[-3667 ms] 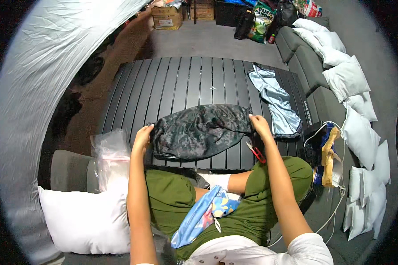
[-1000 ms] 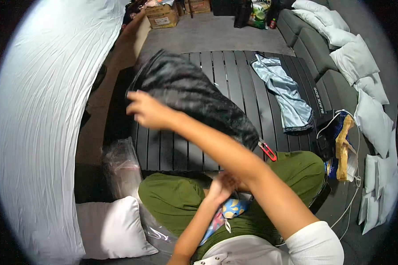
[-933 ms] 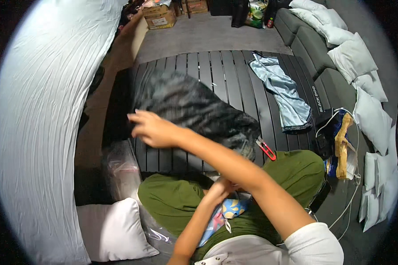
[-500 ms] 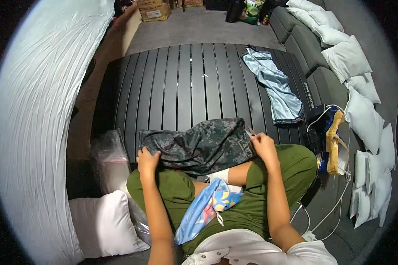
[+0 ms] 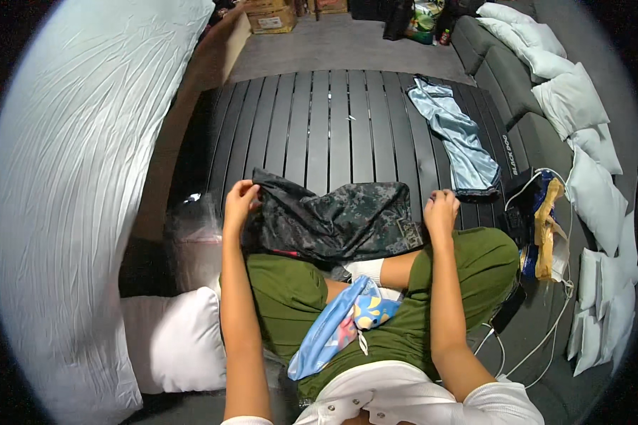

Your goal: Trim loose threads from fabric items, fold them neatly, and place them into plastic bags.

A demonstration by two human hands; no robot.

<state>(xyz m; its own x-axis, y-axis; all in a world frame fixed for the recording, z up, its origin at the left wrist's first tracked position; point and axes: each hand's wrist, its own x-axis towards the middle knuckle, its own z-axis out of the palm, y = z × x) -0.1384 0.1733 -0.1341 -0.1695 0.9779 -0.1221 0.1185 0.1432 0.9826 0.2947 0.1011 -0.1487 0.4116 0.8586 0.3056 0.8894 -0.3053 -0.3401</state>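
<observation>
A dark green-grey camouflage cloth lies rumpled along the table's near edge, in front of my crossed legs. It has a printed patch near its right end and a small red spot on the lower edge. My left hand pinches its raised upper left corner. Just off the cloth's right end, my right hand hovers with curled fingers; whatever they hold is hidden. Across my lap rests a light blue cloth with a colourful print. A shiny pale blue cloth with dark trim lies farther right on the table.
The black slatted table stretches ahead. Clear plastic bags and a white pillow are at my left, beside a hanging white sheet. White cables and a torn yellow-blue package lie right, near a grey sofa with white cushions.
My left hand has moved up and lifted the camouflage cloth's left corner. The right hand has risen away from its right end; the pointed metal blade seen there no longer shows.
</observation>
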